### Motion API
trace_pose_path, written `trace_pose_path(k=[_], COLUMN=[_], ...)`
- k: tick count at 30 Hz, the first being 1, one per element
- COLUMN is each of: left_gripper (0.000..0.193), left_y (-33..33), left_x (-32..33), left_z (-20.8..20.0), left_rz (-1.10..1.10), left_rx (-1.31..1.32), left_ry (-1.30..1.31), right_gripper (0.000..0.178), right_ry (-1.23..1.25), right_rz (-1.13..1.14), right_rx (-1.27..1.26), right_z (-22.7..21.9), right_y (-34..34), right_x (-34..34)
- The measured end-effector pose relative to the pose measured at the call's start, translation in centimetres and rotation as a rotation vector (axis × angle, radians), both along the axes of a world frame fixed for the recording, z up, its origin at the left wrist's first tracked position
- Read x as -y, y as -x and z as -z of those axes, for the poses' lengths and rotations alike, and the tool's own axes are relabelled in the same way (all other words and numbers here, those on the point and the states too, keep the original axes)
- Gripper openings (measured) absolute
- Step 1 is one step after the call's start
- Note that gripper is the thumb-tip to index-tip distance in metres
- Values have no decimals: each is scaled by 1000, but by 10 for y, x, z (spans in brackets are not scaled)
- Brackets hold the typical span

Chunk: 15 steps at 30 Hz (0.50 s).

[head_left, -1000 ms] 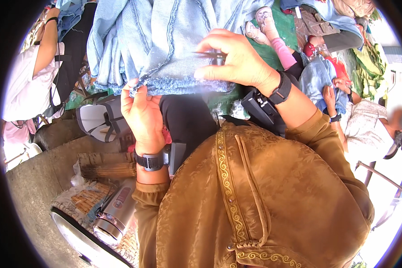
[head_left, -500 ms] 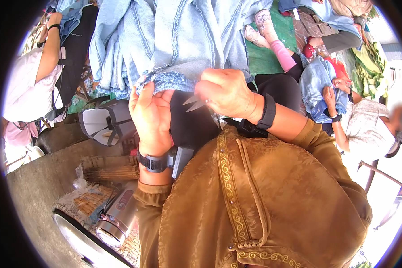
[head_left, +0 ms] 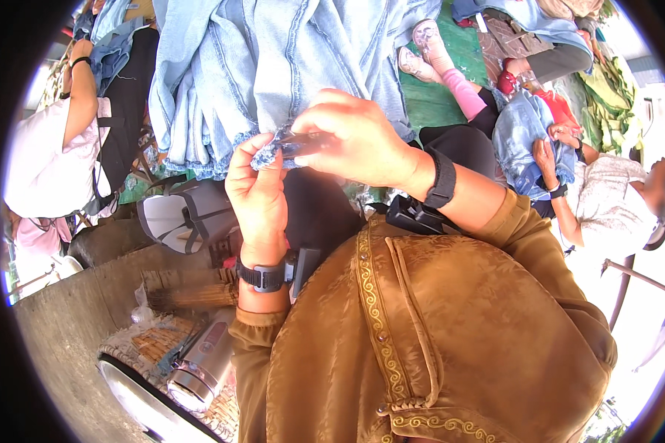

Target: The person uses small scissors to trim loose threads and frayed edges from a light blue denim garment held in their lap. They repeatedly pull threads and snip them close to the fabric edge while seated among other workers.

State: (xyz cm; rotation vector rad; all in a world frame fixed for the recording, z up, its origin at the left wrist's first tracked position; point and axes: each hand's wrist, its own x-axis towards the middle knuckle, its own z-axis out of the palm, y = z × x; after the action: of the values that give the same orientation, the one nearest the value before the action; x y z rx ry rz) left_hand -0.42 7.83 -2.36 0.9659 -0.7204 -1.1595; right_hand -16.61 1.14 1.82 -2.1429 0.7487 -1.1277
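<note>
A light-blue denim garment (head_left: 273,59) with darker seams spreads out in front of me, over my lap. Its frayed edge (head_left: 264,156) is pinched between the thumb and fingers of my left hand (head_left: 257,192). My right hand (head_left: 366,140) is closed around small metal thread snips (head_left: 304,145), whose blades are smeared by motion. The blades point left and lie right at the frayed edge by my left fingertips. Whether they touch the threads I cannot tell.
A metal flask (head_left: 199,362) lies in a wicker basket (head_left: 229,402) at lower left, beside a concrete wall (head_left: 59,325). A grey-white strapped item (head_left: 188,218) is left of my knee. At right, a person's hands (head_left: 545,159) handle denim; another person (head_left: 59,144) sits at left.
My right hand has moved up and left, bringing the snips to the frayed edge. My left fingers have closed into a pinch on the denim.
</note>
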Motion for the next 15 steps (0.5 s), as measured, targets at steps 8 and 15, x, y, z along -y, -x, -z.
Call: trace_pose_path(k=[8, 15], left_gripper=[24, 28], left_y=[10, 16], left_x=[1, 8], left_z=[-6, -1], left_rz=[68, -26], left_rx=[115, 191], left_ry=[-49, 23], right_gripper=[9, 11], right_ry=[-179, -579], right_rz=[-39, -73], right_rx=[177, 119], right_z=[18, 11], right_y=[7, 39], right_x=[12, 17])
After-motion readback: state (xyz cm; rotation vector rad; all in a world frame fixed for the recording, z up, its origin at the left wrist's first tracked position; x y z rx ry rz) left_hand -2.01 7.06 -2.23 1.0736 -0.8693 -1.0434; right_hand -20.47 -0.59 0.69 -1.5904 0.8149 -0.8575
